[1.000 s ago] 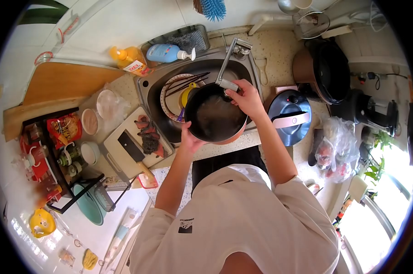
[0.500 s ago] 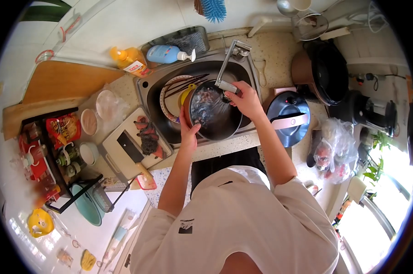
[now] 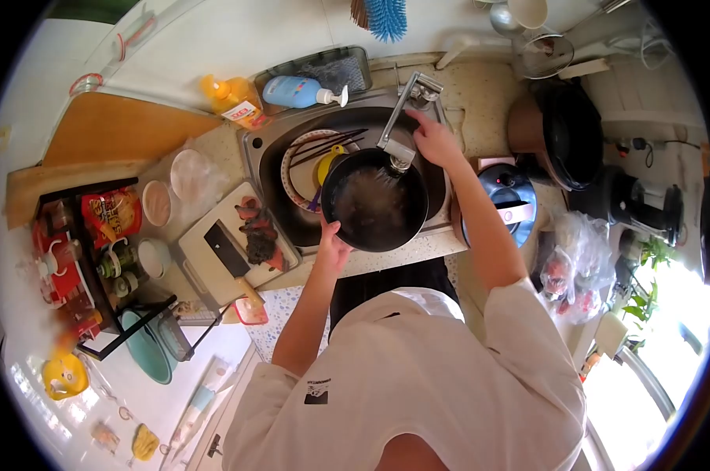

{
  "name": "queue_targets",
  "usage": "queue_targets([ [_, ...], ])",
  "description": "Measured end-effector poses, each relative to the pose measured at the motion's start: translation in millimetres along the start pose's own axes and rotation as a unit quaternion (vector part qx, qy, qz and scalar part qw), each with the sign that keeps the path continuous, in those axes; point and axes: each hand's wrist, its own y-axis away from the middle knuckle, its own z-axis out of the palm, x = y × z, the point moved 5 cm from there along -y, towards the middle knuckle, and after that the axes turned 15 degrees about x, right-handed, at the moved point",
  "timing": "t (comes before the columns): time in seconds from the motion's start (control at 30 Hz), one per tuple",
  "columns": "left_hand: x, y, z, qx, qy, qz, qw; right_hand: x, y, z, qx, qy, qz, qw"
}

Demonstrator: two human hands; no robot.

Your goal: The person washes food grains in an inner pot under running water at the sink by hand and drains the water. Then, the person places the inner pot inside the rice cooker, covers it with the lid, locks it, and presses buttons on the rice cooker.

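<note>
My left hand is closed on the near left rim of a dark round pot over the sink. Murky water lies in the pot, and a spray falls into it from the head of the faucet. My right hand is beside the faucet's upper part, holding nothing, with a finger stretched toward it. Whether that finger touches the metal I cannot tell. Behind the pot, a plate with dark chopsticks and a yellow item sit in the sink.
Left of the sink, a cutting board bears a knife and dark reddish pieces of food. Soap bottles stand behind the sink. A blue-black lidded pot and a large cooker are at the right.
My right hand has let go of the faucet head and moved up beside the faucet's upper part. The pot has shifted right and lower, still in my left hand.
</note>
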Motion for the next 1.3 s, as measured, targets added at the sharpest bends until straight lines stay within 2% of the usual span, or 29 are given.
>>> queue_targets([
  [0.03,-1,2,-1,-0.001,0.004,-0.008,1.0,-8,-10,4,0.02,0.111,-0.072,0.991],
  [0.07,-1,5,-2,0.0,0.01,-0.008,1.0,-7,-23,18,-0.02,0.153,-0.051,0.987],
  [0.17,-1,11,-1,0.006,0.028,0.007,1.0,-37,-40,34,-0.034,0.241,-0.115,0.963],
  [0.2,-3,10,-5,0.003,0.033,0.006,0.999,-51,-44,32,-0.099,0.28,-0.098,0.95],
  [0.3,-6,7,-17,0.001,0.036,0.01,0.999,-40,-64,54,-0.149,0.317,-0.04,0.936],
  [0.43,4,19,-7,0.012,0.019,0.042,0.999,-43,-68,29,-0.112,0.282,0.001,0.953],
  [0.57,12,29,3,0.008,0.019,0.056,0.998,-26,-72,40,-0.042,0.288,0.017,0.956],
  [0.67,16,32,2,0.016,0.016,0.089,0.996,-25,-71,33,-0.001,0.249,0.003,0.969],
  [0.77,22,36,-6,0.03,0.014,0.118,0.992,-18,-46,9,0.007,0.178,0.039,0.983],
  [0.83,30,40,-9,0.035,0.011,0.143,0.989,8,-14,-2,0.133,0.082,0.081,0.984],
  [0.97,57,58,-3,0.02,-0.012,0.208,0.978,17,86,-16,0.234,-0.07,0.034,0.969],
  [1.03,73,68,0,0.013,-0.032,0.236,0.971,4,130,-14,0.209,-0.094,0.03,0.973],
  [1.13,91,77,-1,0.01,-0.054,0.27,0.961,-5,172,1,0.174,-0.122,0.073,0.975],
  [1.23,106,89,0,0.016,-0.039,0.279,0.959,9,180,23,0.111,-0.196,0.188,0.956],
  [1.3,114,97,1,0.017,-0.016,0.273,0.962,24,161,36,0.152,-0.256,0.165,0.94],
])
